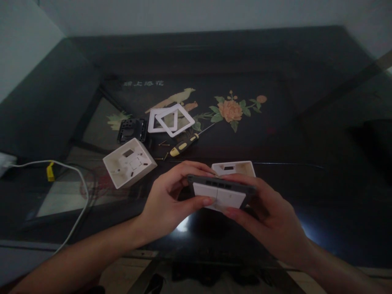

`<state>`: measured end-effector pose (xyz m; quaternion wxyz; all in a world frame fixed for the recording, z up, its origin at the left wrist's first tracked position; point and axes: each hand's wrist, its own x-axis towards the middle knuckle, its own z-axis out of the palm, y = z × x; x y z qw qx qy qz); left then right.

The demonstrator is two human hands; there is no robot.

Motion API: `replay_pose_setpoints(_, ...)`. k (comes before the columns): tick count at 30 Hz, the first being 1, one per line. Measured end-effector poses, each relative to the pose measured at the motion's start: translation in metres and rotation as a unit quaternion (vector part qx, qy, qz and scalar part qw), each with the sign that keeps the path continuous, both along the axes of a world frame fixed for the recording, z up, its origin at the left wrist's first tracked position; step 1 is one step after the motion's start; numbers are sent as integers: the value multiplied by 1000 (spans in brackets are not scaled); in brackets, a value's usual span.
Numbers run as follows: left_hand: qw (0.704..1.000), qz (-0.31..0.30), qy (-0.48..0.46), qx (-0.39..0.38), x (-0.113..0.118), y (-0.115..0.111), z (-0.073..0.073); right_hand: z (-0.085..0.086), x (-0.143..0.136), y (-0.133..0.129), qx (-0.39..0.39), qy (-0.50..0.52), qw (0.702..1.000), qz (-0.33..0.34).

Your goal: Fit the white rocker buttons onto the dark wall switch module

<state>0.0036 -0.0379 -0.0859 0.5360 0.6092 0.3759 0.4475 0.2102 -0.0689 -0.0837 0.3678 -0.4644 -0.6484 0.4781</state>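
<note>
Between my two hands, above the table's near part, a wall switch [228, 197] with white rockers and a dark frame is held tilted. My left hand [174, 196] grips its left side, thumb lying on the white face and fingers behind. On the right side, my right hand [269, 216] has its thumb at the lower edge and fingers over the back. Just behind the switch stands a white mounting box [248, 168], partly hidden by it and my right hand. Another open white mounting box [121, 169] rests tilted to the left of my left hand.
Two white square frames [153, 126] overlap farther back, near a black switch base [142, 128]. A yellow-and-black screwdriver [185, 145] lies beside several screws [165, 156]. At the left, a white cable [82, 179] with a yellow tag [50, 172] crosses the glossy dark table [306, 134].
</note>
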Motion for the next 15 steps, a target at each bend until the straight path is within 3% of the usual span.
replay_pose_setpoints(7,999,-8,11,30,-1,0,-7,3,0,1,-92,93,991,-9)
replay_pose_setpoints(10,995,-26,38,83,-3,1,-10,8,0,4,-113,121,986,-12)
replay_pose_setpoints(12,978,-38,110,172,-6,3,-10,10,0,6,-124,130,984,-16)
replay_pose_setpoints(15,917,-61,249,306,-9,6,-8,11,-1,7,-140,151,979,-6)
